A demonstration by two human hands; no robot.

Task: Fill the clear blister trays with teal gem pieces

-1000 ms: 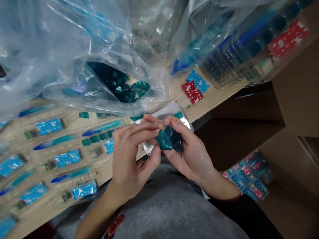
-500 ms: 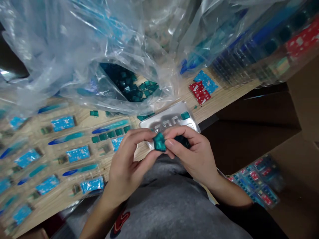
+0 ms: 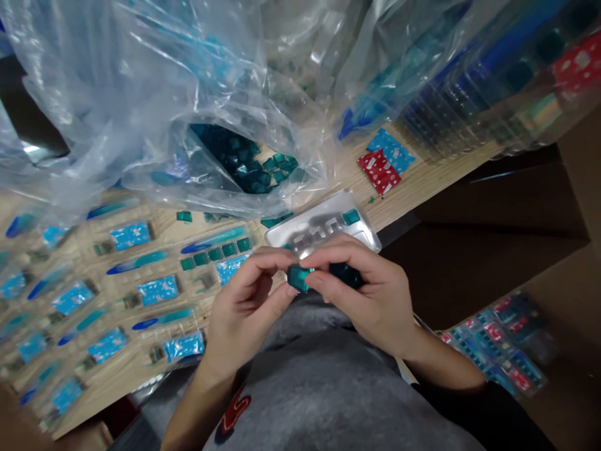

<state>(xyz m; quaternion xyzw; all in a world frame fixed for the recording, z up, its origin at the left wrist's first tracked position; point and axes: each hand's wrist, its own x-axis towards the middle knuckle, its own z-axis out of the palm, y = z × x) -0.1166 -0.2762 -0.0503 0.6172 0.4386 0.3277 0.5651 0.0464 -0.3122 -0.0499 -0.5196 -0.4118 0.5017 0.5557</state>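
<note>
My left hand (image 3: 244,313) and my right hand (image 3: 370,294) meet just above my lap at the table's near edge. Both pinch one small teal foil-wrapped square (image 3: 298,277) between thumb and fingertips. My right hand also cups more dark teal squares (image 3: 346,274) in its palm. Right behind the hands lies a clear plastic blister tray (image 3: 323,227) with one teal square (image 3: 350,217) in a pocket.
A big clear plastic bag (image 3: 197,106) holding a heap of teal squares (image 3: 244,160) covers the table's back. Filled trays (image 3: 141,291) lie in rows on the wooden table (image 3: 422,181) at left. Red and blue packets (image 3: 385,163) lie right; a cardboard box (image 3: 498,351) holds finished packs.
My fingers have turned the teal square from flat in the palm to edge-on between both hands' fingertips. The view has shifted slightly; the tray now shows more behind the hands.
</note>
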